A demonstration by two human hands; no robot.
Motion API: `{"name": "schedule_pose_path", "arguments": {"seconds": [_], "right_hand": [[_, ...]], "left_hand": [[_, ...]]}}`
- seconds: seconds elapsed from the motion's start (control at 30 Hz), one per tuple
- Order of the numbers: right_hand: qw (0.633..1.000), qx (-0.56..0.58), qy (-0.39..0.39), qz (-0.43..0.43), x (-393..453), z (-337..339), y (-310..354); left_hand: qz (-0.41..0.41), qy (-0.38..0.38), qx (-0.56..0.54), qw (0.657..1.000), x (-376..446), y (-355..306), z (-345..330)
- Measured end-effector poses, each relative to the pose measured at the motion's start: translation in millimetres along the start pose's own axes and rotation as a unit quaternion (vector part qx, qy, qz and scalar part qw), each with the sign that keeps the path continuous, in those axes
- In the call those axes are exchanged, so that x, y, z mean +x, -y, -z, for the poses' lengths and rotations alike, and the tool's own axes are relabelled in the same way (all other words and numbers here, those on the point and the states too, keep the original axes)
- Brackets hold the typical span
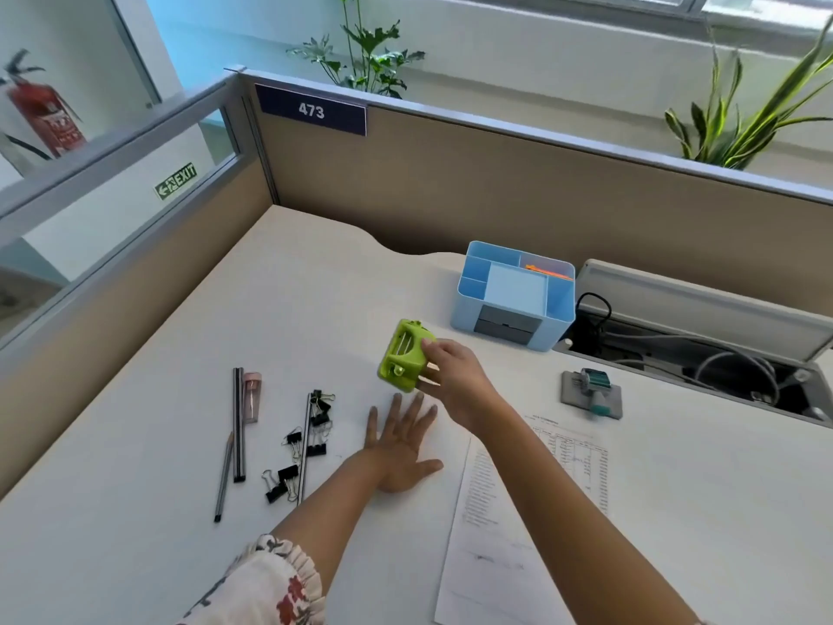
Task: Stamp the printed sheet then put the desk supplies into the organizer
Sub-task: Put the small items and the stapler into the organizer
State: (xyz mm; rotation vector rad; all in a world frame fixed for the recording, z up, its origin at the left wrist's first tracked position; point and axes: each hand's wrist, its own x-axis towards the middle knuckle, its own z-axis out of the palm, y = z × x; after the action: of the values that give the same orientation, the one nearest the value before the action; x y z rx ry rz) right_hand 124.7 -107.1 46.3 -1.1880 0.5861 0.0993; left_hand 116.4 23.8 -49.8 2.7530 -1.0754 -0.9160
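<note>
My right hand (455, 376) grips a lime-green plastic device (403, 356) and holds it tilted above the desk, left of the blue organizer (559, 304). My left hand (399, 444) lies flat and open on the desk beside the printed sheet (505, 525). A grey stamp with a teal roller (592, 390) rests on its pad to the right. Pencils (237, 426), a pink eraser (251, 396) and several black binder clips (302, 453) lie at the left.
An orange item (547, 271) sits in the organizer's back compartment. An open cable tray (703, 354) with wires runs along the right. Beige partition walls (450, 182) close off the back and left of the desk.
</note>
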Motion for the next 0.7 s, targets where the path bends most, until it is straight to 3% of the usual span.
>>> {"name": "schedule_pose_path", "arguments": {"seconds": [0.1,0.23,0.3,0.4,0.5,0.7], "right_hand": [[0.995,0.071,-0.072,0.018,3,34,30],[0.969,0.085,-0.2,0.116,9,82,67],[0.946,0.007,-0.268,0.182,12,103,80],[0.873,-0.207,-0.369,0.243,17,124,94],[0.838,-0.267,-0.401,0.257,27,139,99],[0.815,-0.306,-0.407,0.276,43,142,88]], "left_hand": [[-0.015,0.01,0.014,1.0,1,-1,3],[-0.013,0.029,0.011,0.999,2,1,1],[-0.013,0.029,0.014,0.999,1,0,1],[-0.013,0.031,0.014,0.999,0,0,2],[-0.012,0.032,0.009,0.999,0,1,3],[-0.016,0.034,0.005,0.999,-2,-1,5]]}}
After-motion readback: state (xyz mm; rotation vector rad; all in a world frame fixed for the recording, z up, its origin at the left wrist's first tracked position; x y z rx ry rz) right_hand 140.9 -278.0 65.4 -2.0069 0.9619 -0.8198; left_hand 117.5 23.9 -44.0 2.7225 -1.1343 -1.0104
